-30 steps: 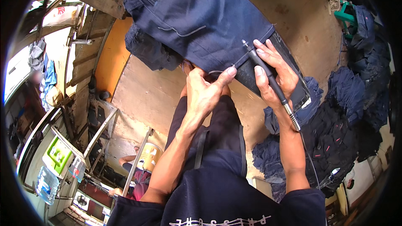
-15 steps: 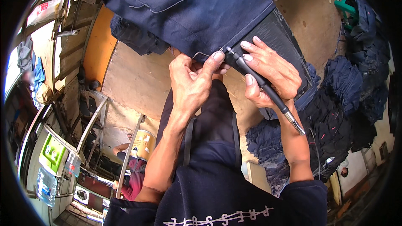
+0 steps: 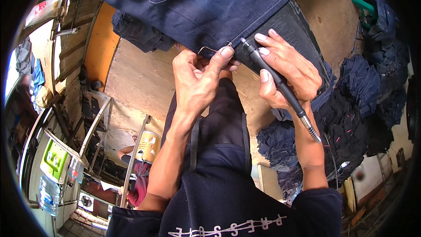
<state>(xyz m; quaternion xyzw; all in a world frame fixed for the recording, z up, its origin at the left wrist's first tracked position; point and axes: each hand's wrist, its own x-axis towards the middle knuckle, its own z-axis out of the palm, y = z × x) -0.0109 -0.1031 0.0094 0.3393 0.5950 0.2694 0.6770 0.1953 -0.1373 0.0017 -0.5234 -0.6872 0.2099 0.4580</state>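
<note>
A dark navy denim garment [image 3: 197,11], apparently trousers, lies over a black scuffed board [image 3: 294,23] in front of me. My left hand [image 3: 195,77] pinches the garment's near edge between thumb and fingers, beside a seam with loose thread ends. Held like a pen in my right hand [image 3: 298,72] is a slim black rotary handpiece [image 3: 275,75] with a metal spring sleeve at its back end. Its tip points at the seam, a little right of my left thumb, seemingly just clear of the cloth. A loose light thread [image 3: 153,1] lies farther up the garment.
Piles of dark garments [image 3: 359,83] lie at the right, near a green plastic stool [image 3: 364,3]. A dark bundle of cloth [image 3: 138,33] sits beyond my left hand. Metal frame bars [image 3: 133,162] stand at the left, with another person's arm [image 3: 126,151] behind them.
The handpiece tip has drawn slightly right and up, away from my left thumb. My left hand and the garment's edge have shifted slightly up and left, the pinch kept.
</note>
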